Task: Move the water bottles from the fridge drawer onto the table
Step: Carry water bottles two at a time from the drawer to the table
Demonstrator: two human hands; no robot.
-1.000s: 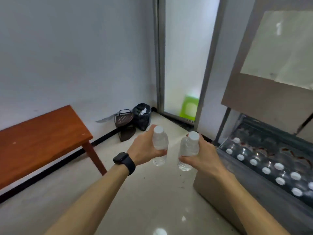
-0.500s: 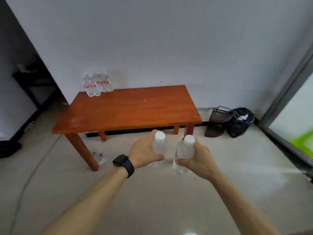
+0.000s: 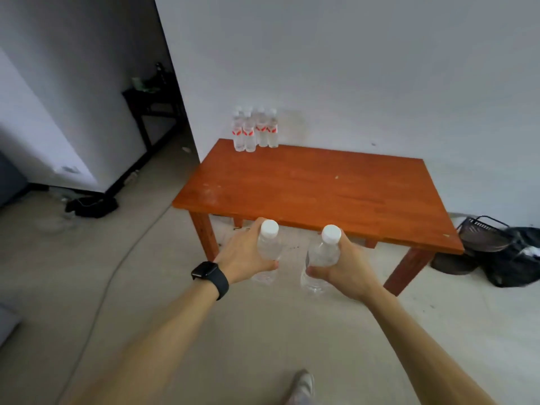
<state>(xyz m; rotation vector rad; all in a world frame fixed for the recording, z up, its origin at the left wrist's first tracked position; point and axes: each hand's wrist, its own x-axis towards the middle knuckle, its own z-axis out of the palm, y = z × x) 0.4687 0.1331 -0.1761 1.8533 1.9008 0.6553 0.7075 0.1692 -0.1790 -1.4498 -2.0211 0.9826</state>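
My left hand (image 3: 241, 255) grips a clear water bottle (image 3: 268, 247) with a white cap, held upright. A second clear bottle (image 3: 323, 255) with a white cap is gripped upright in my right hand (image 3: 346, 268). Both hands hover over the floor just in front of the near edge of a low orange-brown wooden table (image 3: 321, 185). Several water bottles with red labels (image 3: 254, 130) stand in a tight group at the table's far left corner, against the wall. The fridge drawer is out of view.
A dark wire basket (image 3: 479, 233) and a black bag (image 3: 517, 258) lie on the floor right of the table. A grey cable (image 3: 117, 270) runs across the floor at left, near a black object (image 3: 92, 206). My shoe (image 3: 302, 385) shows at the bottom.
The view has swung left from the fridge drawer to the table, which is now closer and centred. Both hands still hold their bottles in front of me.
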